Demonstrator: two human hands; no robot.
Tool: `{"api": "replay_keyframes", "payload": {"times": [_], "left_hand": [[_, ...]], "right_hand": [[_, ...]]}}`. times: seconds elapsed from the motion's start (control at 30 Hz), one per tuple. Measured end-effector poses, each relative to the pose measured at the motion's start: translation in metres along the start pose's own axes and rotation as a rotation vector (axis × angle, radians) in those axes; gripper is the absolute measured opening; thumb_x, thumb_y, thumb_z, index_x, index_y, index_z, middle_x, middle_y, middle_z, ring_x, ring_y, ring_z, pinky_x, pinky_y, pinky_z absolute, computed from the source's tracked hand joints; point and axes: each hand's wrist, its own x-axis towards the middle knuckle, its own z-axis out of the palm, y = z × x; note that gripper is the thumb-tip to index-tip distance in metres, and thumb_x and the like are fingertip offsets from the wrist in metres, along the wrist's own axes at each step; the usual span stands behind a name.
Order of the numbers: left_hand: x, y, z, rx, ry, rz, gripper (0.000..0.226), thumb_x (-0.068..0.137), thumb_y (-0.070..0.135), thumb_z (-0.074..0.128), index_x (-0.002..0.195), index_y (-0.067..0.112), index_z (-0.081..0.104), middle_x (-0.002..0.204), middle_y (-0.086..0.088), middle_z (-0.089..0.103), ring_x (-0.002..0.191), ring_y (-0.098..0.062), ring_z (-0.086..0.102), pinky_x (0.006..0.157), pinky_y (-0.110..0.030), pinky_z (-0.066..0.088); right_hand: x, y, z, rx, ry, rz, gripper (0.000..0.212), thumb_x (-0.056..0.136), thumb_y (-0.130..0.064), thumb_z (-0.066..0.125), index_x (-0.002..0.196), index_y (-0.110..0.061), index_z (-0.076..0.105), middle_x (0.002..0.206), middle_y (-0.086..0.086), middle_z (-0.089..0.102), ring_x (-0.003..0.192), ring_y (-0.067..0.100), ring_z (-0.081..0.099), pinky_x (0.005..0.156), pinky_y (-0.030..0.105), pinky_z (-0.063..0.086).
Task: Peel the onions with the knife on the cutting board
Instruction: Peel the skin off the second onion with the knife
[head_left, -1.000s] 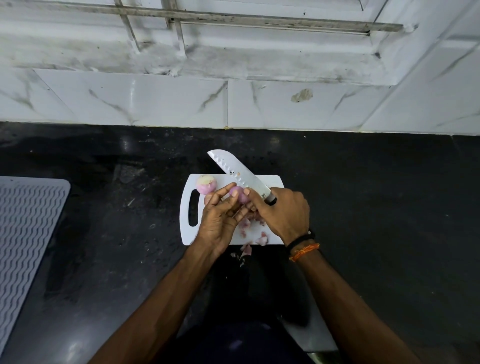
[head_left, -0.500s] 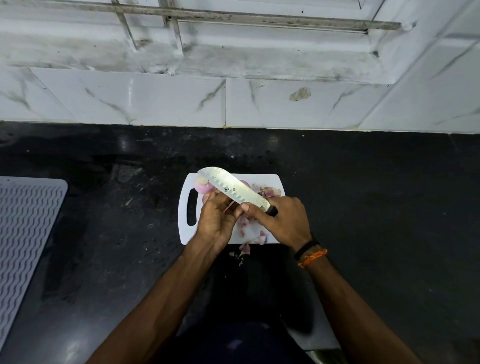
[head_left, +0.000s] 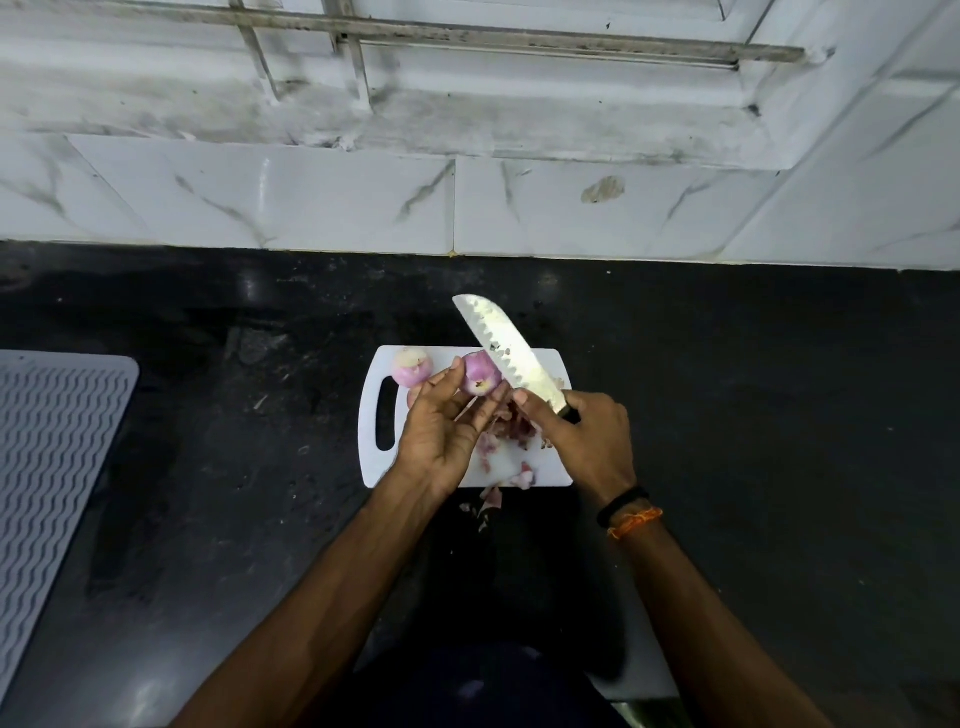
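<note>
Now a small pinkish-purple onion (head_left: 480, 379) is being held at the fingertips of the left hand (head_left: 441, 431), above the white plastic cutting board (head_left: 374, 457). A broad steel knife with a dimpled blade (head_left: 506, 351) is being gripped by its handle in the right hand (head_left: 587, 439), its edge seemingly touching the onion. A second peeled pale onion (head_left: 412, 367) is being left on the board's far corner, with purple peel scraps (head_left: 511, 431) beside it.
</note>
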Motion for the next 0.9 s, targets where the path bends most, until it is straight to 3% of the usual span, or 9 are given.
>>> {"api": "replay_keyframes", "payload": {"times": [0.1, 0.23, 0.37, 0.47, 0.57, 0.7, 0.9], "left_hand": [[0.001, 0.000, -0.003, -0.006, -0.025, 0.010, 0.030, 0.092, 0.010, 0.067, 0.119, -0.001, 0.060, 0.121, -0.027, 0.067, 0.110, -0.038, 0.068, 0.087, -0.043, 0.060], [0.000, -0.001, -0.004, 0.023, -0.051, -0.005, 0.021, 0.091, 0.009, 0.067, 0.110, 0.001, 0.062, 0.125, -0.027, 0.064, 0.110, -0.038, 0.067, 0.094, -0.048, 0.056], [-0.001, 0.000, -0.005, 0.032, -0.049, -0.012, 0.014, 0.091, 0.009, 0.066, 0.103, 0.001, 0.064, 0.113, -0.024, 0.069, 0.098, -0.034, 0.072, 0.089, -0.045, 0.058], [-0.002, 0.001, -0.005, 0.085, -0.037, -0.006, 0.013, 0.092, 0.012, 0.067, 0.101, 0.003, 0.067, 0.112, -0.020, 0.071, 0.097, -0.029, 0.073, 0.086, -0.041, 0.059], [-0.003, -0.001, -0.003, 0.153, -0.030, 0.009, 0.011, 0.094, 0.013, 0.065, 0.090, 0.009, 0.075, 0.103, -0.016, 0.074, 0.092, -0.024, 0.074, 0.081, -0.036, 0.061], [-0.004, -0.002, -0.001, 0.169, -0.041, 0.011, 0.021, 0.094, 0.014, 0.067, 0.078, 0.013, 0.080, 0.101, -0.015, 0.075, 0.093, -0.023, 0.074, 0.084, -0.037, 0.061], [-0.004, 0.000, -0.002, 0.275, -0.033, 0.001, 0.011, 0.088, 0.018, 0.073, 0.085, 0.008, 0.069, 0.100, -0.016, 0.074, 0.095, -0.027, 0.073, 0.089, -0.040, 0.059]], "right_hand": [[0.005, -0.001, -0.001, 0.014, 0.002, 0.084, 0.047, 0.083, -0.063, 0.068, 0.054, -0.027, 0.058, 0.052, -0.011, 0.061, 0.053, 0.006, 0.057, 0.053, 0.025, 0.037], [0.009, -0.004, 0.000, -0.033, -0.003, 0.113, 0.051, 0.084, -0.064, 0.064, 0.051, -0.027, 0.052, 0.052, -0.007, 0.061, 0.057, 0.011, 0.061, 0.056, 0.029, 0.044], [0.011, -0.005, 0.004, -0.049, -0.024, 0.114, 0.045, 0.083, -0.069, 0.061, 0.062, -0.030, 0.057, 0.053, -0.008, 0.060, 0.060, 0.013, 0.061, 0.057, 0.028, 0.040], [0.009, -0.009, 0.003, -0.064, -0.033, 0.040, 0.039, 0.087, -0.062, 0.064, 0.064, -0.031, 0.058, 0.049, -0.014, 0.054, 0.054, 0.005, 0.056, 0.054, 0.020, 0.032], [0.006, -0.015, 0.002, -0.099, -0.046, -0.035, 0.032, 0.090, -0.057, 0.063, 0.076, -0.029, 0.070, 0.048, -0.019, 0.052, 0.053, 0.002, 0.054, 0.052, 0.017, 0.029], [0.004, -0.022, 0.002, -0.110, -0.008, -0.038, 0.048, 0.087, -0.067, 0.059, 0.053, -0.035, 0.048, 0.045, -0.019, 0.053, 0.050, 0.003, 0.055, 0.050, 0.016, 0.028], [0.007, -0.029, 0.003, -0.209, 0.040, 0.002, 0.061, 0.076, -0.082, 0.050, 0.048, -0.028, 0.046, 0.045, -0.011, 0.049, 0.047, 0.005, 0.050, 0.047, 0.021, 0.026]]}}
